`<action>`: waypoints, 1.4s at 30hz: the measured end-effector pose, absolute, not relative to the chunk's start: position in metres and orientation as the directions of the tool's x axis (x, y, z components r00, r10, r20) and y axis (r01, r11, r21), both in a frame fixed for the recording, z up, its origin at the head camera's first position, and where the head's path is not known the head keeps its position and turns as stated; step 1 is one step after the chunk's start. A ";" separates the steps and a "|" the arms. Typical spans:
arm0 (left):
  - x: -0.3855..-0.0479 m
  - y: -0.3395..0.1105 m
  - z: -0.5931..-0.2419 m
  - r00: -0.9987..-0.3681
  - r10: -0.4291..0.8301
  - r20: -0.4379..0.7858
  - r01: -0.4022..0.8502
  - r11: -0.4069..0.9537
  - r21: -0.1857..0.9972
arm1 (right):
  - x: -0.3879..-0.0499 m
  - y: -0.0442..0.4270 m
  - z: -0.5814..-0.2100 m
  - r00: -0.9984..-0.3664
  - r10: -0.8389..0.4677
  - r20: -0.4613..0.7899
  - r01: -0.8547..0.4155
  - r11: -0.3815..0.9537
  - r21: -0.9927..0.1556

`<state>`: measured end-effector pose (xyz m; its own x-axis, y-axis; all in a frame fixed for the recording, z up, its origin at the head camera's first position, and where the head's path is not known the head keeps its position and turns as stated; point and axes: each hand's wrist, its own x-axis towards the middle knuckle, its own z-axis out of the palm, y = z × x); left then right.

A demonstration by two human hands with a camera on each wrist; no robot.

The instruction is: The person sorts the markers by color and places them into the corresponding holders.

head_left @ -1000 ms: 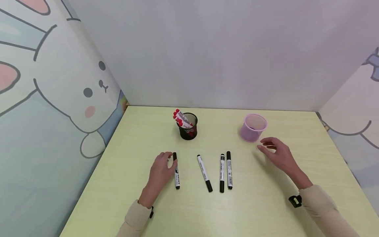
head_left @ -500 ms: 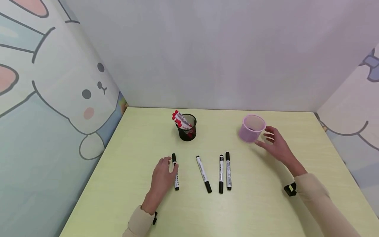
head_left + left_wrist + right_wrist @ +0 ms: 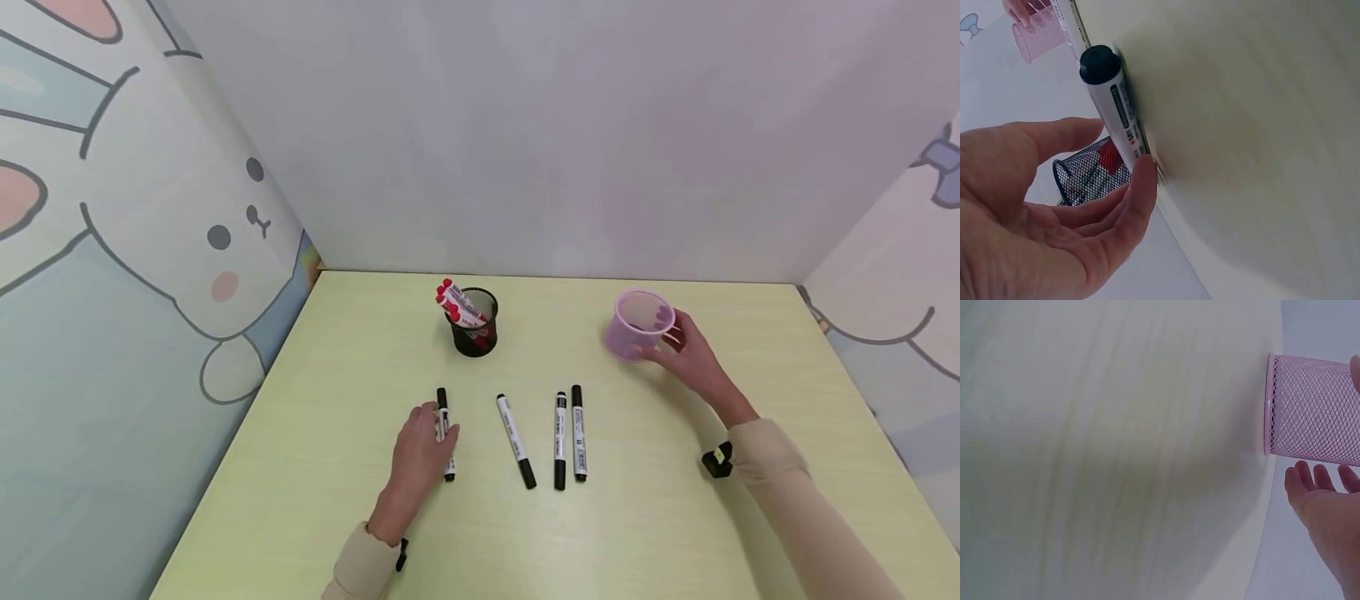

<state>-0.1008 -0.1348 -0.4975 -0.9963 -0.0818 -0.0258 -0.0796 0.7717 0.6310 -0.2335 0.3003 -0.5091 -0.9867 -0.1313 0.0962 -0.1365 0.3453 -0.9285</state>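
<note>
On the table my left hand (image 3: 422, 450) has its thumb and fingers on either side of a black-capped white marker (image 3: 443, 417). In the left wrist view the fingertips are at or very near the barrel of this marker (image 3: 1119, 115); a firm pinch is not visible. My right hand (image 3: 692, 357) curves around the right side of a pink mesh pen holder (image 3: 628, 337), thumb in front and fingers behind. The right wrist view shows a slight gap between its fingertips (image 3: 1300, 475) and the mesh wall (image 3: 1313, 406).
Between the hands lie three more black-capped markers, one slanted marker (image 3: 515, 437) and two nearly parallel ones (image 3: 560, 442) (image 3: 579, 433). A black mesh pen holder (image 3: 474, 340) with several red-capped markers (image 3: 459, 304) stands farther back. Walls border the table (image 3: 480, 542).
My right hand has moved left and forward until its thumb and fingers are around the pink pen holder. My left hand has shifted slightly right and nearer, along the marker, which stays put.
</note>
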 end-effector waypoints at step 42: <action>-0.108 -0.133 -0.496 -0.994 -0.092 -0.054 -0.104 0.723 0.683 | -0.246 0.301 -0.518 -0.982 -0.126 0.140 -0.175 0.342 -0.923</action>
